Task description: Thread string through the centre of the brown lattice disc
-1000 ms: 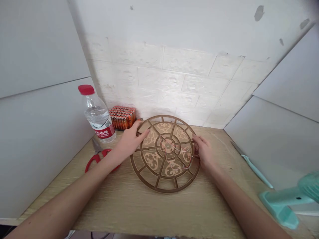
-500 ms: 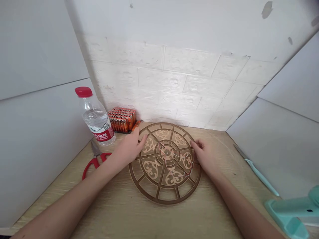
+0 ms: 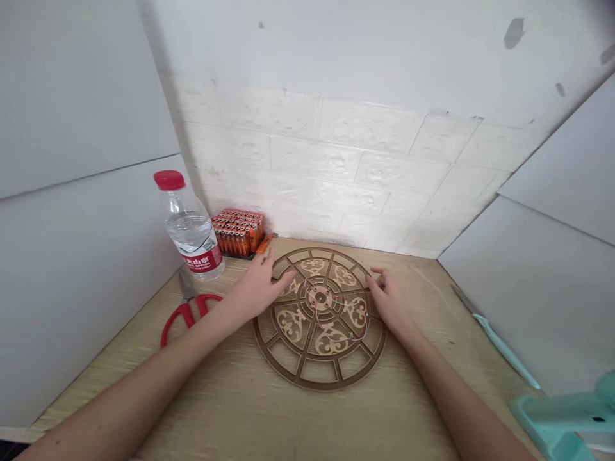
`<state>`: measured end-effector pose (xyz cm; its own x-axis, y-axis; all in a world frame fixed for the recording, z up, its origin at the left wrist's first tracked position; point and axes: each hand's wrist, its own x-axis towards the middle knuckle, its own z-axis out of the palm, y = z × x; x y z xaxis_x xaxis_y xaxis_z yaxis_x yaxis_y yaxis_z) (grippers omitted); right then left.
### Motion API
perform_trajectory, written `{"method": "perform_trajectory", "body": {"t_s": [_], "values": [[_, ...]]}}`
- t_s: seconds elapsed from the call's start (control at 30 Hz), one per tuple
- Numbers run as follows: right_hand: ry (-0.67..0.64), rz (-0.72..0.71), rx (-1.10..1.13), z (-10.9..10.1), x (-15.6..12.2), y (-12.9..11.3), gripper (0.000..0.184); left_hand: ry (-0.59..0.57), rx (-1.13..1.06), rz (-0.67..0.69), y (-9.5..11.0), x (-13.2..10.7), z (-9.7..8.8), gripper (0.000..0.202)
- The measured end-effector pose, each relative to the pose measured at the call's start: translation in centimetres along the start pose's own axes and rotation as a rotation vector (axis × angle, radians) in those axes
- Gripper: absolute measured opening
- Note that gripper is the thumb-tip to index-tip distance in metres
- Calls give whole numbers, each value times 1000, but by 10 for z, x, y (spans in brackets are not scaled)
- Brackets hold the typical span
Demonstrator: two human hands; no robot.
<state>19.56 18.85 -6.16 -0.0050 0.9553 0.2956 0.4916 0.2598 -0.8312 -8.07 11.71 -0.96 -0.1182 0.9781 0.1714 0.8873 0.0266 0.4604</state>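
A round brown openwork wooden disc [image 3: 320, 297] with pale scroll-shaped cutouts lies flat on the table [image 3: 307, 426]. Thin red and white wires [image 3: 356, 337] trail across its face from the hub. My left hand [image 3: 262, 282] is at the disc's upper left edge, fingers spread and thumb reaching over the rim. At the right edge is my right hand [image 3: 385, 296], thumb and fingers parted, with nothing gripped. Whether the fingertips still touch the rim is hard to tell.
Left of the disc are red-handled scissors [image 3: 185, 314], a water bottle [image 3: 195, 240] and a block of orange batteries [image 3: 239, 232]. Beside the batteries lies an orange cutter [image 3: 265, 244]. Rightward are a teal-handled knife [image 3: 504, 346] and a mint-green tool [image 3: 557, 416]. A white wall [image 3: 327, 160] stands behind.
The disc, slightly raised and held by both hands before, is now lower and flat on the table. The fingers of both hands have loosened from its rim. The view has shifted slightly.
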Motion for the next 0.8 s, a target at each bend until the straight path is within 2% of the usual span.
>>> {"method": "perform_trajectory", "body": {"t_s": [0.13, 0.33, 0.6, 0.8], "values": [[-48, -16, -26, 1, -2, -1, 34, -9, 52, -48, 3, -6, 9, 96], [-91, -37, -71, 0, -4, -4, 32, -39, 149, -109, 12, -12, 18, 98], [-96, -74, -125, 0, -5, -5, 31, -107, 167, -117, 12, -10, 18, 86], [-90, -146, -190, 0, -4, -4, 31, -102, 129, -94, 9, -9, 18, 77]]}}
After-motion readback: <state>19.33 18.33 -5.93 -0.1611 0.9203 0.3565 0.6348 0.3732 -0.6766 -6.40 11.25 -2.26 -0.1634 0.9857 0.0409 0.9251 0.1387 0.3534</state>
